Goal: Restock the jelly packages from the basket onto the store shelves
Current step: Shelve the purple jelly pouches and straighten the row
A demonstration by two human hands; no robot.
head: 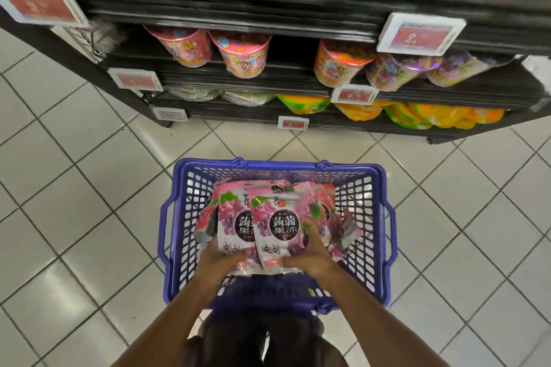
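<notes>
Pink jelly packages [277, 217] crowd your blue basket [179, 188]; your left grip [219, 259] and right grip [311, 256] both clasp the topmost ones.

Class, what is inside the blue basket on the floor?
Pink-and-purple jelly packages in a loose pile; the left hand and right hand each grip a top one. The floor of the blue basket and any packages lower down are covered.

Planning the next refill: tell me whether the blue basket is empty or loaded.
Loaded: jelly packages lie inside the basket; left hand and right hand grip some.
</notes>
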